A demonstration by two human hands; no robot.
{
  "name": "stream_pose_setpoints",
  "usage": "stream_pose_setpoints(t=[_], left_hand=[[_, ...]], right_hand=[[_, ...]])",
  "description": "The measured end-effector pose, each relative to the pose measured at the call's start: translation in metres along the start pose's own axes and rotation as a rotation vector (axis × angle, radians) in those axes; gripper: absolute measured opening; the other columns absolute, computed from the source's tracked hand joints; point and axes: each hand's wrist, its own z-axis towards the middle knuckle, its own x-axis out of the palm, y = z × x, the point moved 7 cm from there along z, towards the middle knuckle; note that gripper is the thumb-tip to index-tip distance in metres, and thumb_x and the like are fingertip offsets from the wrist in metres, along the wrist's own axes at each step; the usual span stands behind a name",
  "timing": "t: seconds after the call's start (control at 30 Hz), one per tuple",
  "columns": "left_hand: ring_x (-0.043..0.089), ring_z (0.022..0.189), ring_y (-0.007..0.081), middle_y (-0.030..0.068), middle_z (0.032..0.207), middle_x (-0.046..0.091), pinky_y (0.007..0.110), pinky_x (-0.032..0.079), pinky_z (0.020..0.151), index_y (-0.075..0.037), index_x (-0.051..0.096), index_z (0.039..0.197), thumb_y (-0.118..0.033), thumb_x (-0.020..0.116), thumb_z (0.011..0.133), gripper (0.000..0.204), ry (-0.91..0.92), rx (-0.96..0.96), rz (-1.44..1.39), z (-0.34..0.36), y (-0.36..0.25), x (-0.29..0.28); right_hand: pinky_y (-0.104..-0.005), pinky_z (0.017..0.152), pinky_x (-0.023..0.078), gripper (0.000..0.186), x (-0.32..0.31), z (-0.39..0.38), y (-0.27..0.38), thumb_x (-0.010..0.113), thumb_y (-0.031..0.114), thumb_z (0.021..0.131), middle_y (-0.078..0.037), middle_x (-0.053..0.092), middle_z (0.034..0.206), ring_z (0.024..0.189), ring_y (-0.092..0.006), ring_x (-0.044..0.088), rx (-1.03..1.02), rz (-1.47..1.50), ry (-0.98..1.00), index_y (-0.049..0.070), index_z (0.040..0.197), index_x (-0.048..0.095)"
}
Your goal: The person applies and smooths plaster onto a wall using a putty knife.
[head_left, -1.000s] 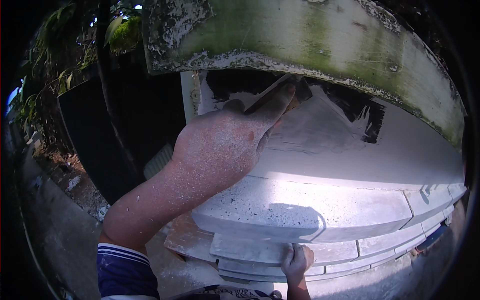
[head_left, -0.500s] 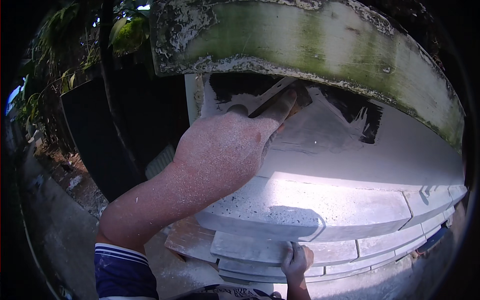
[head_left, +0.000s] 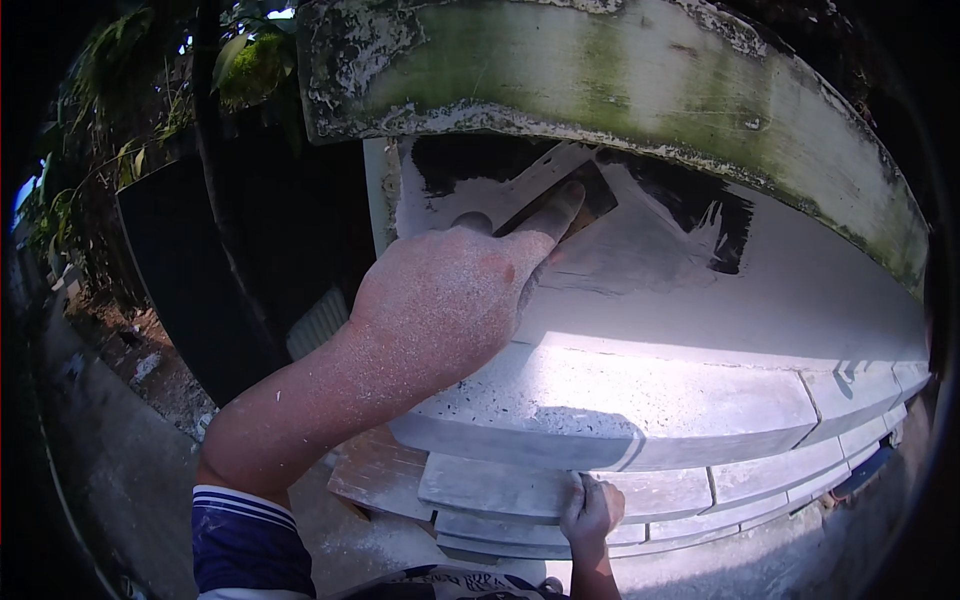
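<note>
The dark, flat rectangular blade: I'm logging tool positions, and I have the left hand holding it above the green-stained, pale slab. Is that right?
Not above: the head view shows the left hand holding the dark, flat rectangular blade below the green-stained, pale slab.

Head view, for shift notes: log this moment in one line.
left hand: grips flat dark scraper; at: black-patched white wall; right hand: curled by pale rectangular block

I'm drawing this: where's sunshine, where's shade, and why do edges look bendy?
All in the head view: sunlight glares on the speckled ledge, where a rounded shadow falls; the wall above is shaded; the fisheye lens curves the green-stained slab.
</note>
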Motion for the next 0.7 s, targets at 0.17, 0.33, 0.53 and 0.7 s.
stream_pose_setpoints(t=[0.17, 0.33, 0.53, 0.7], left_hand=[[0.070, 0.057, 0.0265, 0.0133, 0.064, 0.065, 0.040, 0.060, 0.056, -0.012, 0.056, 0.148, -0.036, 0.057, 0.108, 0.047, 0.176, -0.121, 0.001, -0.001, 0.008, 0.004], [0.072, 0.060, 0.0292, 0.0151, 0.069, 0.068, 0.041, 0.061, 0.058, -0.022, 0.049, 0.156, -0.036, 0.058, 0.107, 0.052, 0.167, -0.104, 0.034, 0.005, 0.003, 0.004], [0.071, 0.058, 0.0270, 0.0144, 0.078, 0.071, 0.041, 0.061, 0.054, -0.028, 0.037, 0.164, -0.037, 0.058, 0.107, 0.061, 0.182, -0.056, 0.009, 0.008, 0.005, 0.015], [0.072, 0.061, 0.0254, 0.0149, 0.077, 0.070, 0.040, 0.061, 0.055, -0.027, 0.037, 0.164, -0.034, 0.055, 0.109, 0.058, 0.269, -0.070, -0.010, -0.002, 0.002, 0.009]], right_hand=[[-0.0469, 0.063, 0.043, 0.016, -0.001, 0.003, 0.005, 0.068, 0.011, 0.090, -0.014, 0.062, 0.074, 0.064, -0.0353, 0.058, -0.012, 0.032, -0.002, 0.000, 0.098, 0.074], [-0.0468, 0.063, 0.042, 0.014, -0.001, 0.009, 0.008, 0.068, 0.009, 0.088, -0.014, 0.063, 0.075, 0.064, -0.0356, 0.058, -0.015, 0.014, 0.043, 0.000, 0.097, 0.074], [-0.0463, 0.063, 0.042, 0.013, 0.003, 0.004, 0.009, 0.068, 0.008, 0.087, -0.014, 0.064, 0.075, 0.065, -0.0354, 0.059, -0.042, 0.012, 0.014, -0.001, 0.096, 0.073], [-0.0459, 0.063, 0.043, 0.014, -0.001, 0.000, 0.008, 0.068, 0.007, 0.086, -0.013, 0.064, 0.075, 0.065, -0.0345, 0.060, -0.065, -0.031, 0.000, -0.001, 0.096, 0.073]])
